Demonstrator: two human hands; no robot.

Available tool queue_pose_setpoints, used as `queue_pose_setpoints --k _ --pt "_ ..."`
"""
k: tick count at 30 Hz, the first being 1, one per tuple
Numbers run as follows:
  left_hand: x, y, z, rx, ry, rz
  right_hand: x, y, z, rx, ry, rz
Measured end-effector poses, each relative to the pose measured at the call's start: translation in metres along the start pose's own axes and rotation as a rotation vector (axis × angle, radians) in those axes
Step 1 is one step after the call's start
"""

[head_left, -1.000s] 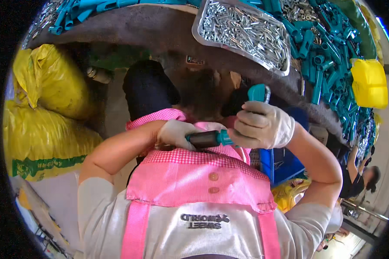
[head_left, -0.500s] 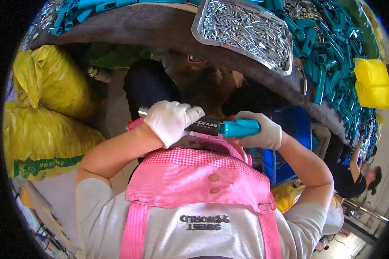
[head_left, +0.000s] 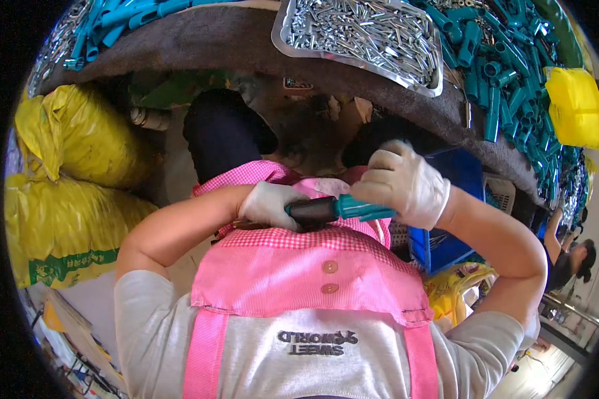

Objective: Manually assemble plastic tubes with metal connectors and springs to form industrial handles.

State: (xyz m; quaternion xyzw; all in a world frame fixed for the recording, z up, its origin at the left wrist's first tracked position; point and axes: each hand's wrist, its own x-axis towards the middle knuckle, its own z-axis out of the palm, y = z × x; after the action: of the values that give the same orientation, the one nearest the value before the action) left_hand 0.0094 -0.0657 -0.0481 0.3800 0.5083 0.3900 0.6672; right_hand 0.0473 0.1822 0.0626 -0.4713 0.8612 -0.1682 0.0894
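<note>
In front of the pink apron (head_left: 299,272) I hold a tubular piece crosswise, with a black sleeve (head_left: 313,211) joined to a teal plastic part (head_left: 361,208). My left hand (head_left: 271,203), in a white glove, is wrapped around the black end and hides whatever lies inside the grip. My gloved right hand (head_left: 406,187) is closed with curled fingers over the teal part; the fingertips and underside of that grip are partly hidden.
Beyond my knees, a metal tray (head_left: 359,40) of silver pins sits on the dark-covered bench (head_left: 199,43). Teal plastic tubes (head_left: 499,80) pile up beside a yellow container (head_left: 574,108). Yellow sacks (head_left: 80,219) stand left, a blue crate (head_left: 446,246) right; another person (head_left: 569,263) works far right.
My right hand has risen and turned over the teal part, its fingers now curled on top. The piece has rolled and come nearer my apron; the silver rod end is now hidden.
</note>
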Motion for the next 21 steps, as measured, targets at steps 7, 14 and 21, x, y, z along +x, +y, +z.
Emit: queue_pose_setpoints --k 7,14,21 --pt "-0.026 0.035 0.002 1.191 0.944 -0.072 -0.007 -0.015 0.033 1.884 0.246 1.096" --pt "-0.027 0.056 0.001 0.820 0.820 -0.044 0.019 -0.011 -0.035 0.345 0.961 0.383" --pt "-0.034 0.045 -0.005 0.559 1.103 0.052 0.017 -0.028 -0.058 0.410 0.603 0.121"
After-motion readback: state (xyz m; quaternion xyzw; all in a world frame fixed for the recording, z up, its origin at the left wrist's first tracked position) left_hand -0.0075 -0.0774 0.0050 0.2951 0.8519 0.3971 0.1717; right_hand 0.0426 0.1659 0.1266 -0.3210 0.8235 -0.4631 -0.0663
